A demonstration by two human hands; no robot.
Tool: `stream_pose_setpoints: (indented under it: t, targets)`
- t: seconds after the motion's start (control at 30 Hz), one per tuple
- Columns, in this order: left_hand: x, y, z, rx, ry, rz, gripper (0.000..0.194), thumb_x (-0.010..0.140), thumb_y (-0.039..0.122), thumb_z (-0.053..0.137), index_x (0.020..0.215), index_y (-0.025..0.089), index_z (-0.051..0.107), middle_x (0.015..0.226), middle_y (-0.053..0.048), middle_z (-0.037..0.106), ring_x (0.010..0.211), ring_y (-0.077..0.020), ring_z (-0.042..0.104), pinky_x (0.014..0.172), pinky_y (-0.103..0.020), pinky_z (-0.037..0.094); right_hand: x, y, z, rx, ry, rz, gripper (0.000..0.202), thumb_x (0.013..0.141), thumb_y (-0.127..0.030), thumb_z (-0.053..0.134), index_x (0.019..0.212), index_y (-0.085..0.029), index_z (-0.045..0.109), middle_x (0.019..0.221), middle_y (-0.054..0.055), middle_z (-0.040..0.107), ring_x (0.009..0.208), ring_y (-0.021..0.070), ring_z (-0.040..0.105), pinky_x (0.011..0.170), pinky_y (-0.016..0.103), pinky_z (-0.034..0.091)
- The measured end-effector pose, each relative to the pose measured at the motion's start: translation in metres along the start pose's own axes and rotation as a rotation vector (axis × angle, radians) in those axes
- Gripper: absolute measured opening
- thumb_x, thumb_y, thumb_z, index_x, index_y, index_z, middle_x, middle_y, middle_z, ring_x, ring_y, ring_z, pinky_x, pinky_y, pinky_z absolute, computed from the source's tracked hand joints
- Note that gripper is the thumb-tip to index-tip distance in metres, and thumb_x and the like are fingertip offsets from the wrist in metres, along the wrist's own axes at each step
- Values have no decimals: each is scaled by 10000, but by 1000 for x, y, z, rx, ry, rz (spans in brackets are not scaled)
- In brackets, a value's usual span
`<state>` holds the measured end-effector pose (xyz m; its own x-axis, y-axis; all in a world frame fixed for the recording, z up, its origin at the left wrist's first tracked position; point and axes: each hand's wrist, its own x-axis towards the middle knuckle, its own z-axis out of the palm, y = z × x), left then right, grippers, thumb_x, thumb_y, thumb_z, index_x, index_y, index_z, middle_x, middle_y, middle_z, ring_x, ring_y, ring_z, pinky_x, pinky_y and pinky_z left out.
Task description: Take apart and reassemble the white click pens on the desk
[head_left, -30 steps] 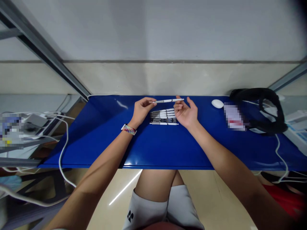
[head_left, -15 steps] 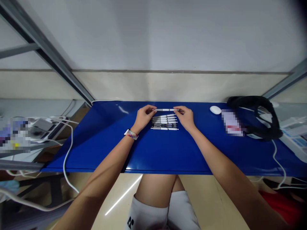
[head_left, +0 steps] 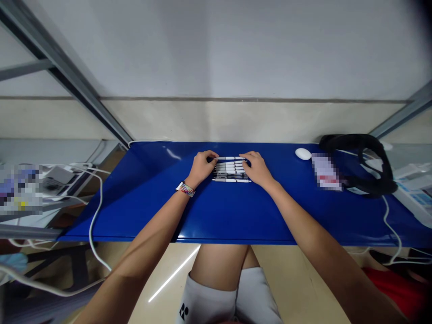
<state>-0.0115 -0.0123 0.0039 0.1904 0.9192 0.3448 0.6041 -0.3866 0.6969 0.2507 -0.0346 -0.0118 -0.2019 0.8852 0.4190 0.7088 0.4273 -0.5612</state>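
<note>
Several white pens [head_left: 231, 171] lie side by side in a stack of rows on the blue table [head_left: 232, 211]. At the far edge of this group is one white pen [head_left: 229, 158], level from left to right. My left hand [head_left: 203, 165], with a coloured bracelet on its wrist, pinches that pen's left end. Its other end is between the fingers of my right hand [head_left: 255, 166], whose thumb reaches down beside the right ends of the other pens. Whether the held pen touches the table I cannot tell.
To the right are a white computer mouse [head_left: 303, 154], a blurred pinkish packet [head_left: 326, 172] and a black headset strap [head_left: 362, 164]. A white cable [head_left: 100, 211] hangs at the left, near a grey metal frame post [head_left: 84, 85]. A wall stands behind the table.
Both hands have brought the far pen slightly towards me, close against the row of pens. My right hand has shifted a little left.
</note>
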Motion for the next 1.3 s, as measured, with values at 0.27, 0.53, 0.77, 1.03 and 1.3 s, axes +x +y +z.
stream_pose_setpoints:
  t: [0.27, 0.53, 0.77, 1.03, 1.3]
  targets:
    - [-1, 3, 0, 103, -15, 44, 180, 883, 128, 627, 966, 219, 757, 1029, -63, 811, 1000, -270, 714, 1042, -471, 481, -1, -1, -1, -21, 2, -4, 387, 1005, -215, 541, 1293, -235, 798, 1181, 143, 689, 1186, 347, 630, 1110, 574, 534]
    - [-2, 8, -1, 131, -44, 45, 160, 883, 158, 603, 966, 222, 724, 1015, -57, 787, 993, -266, 689, 1034, -461, 460, -3, -2, -2, -43, -5, -6, 372, 1020, -236, 542, 1288, -208, 799, 1155, 158, 667, 1167, 353, 628, 1097, 569, 532]
    - [-2, 8, 0, 156, -57, 58, 143, 909, 185, 591, 962, 226, 717, 993, -48, 777, 993, -262, 675, 1044, -461, 438, -6, -5, -5, -56, -16, 9, 385, 1026, -266, 520, 1283, -190, 797, 1145, 160, 666, 1168, 352, 621, 1094, 572, 535]
    - [-4, 10, 2, 153, -46, 57, 125, 932, 225, 603, 954, 226, 727, 1013, -69, 777, 1013, -278, 663, 1056, -481, 434, -8, -9, -6, -26, 6, 24, 395, 1008, -262, 518, 1291, -218, 790, 1154, 161, 655, 1182, 358, 631, 1111, 607, 536]
    - [-10, 24, 14, -242, 10, -88, 202, 1013, 244, 525, 1085, 237, 714, 1204, -71, 758, 1176, -260, 668, 1095, -432, 496, -9, -15, 11, 306, 193, 226, 455, 976, -292, 570, 1412, -272, 699, 1502, 149, 615, 1472, 320, 564, 1256, 583, 443]
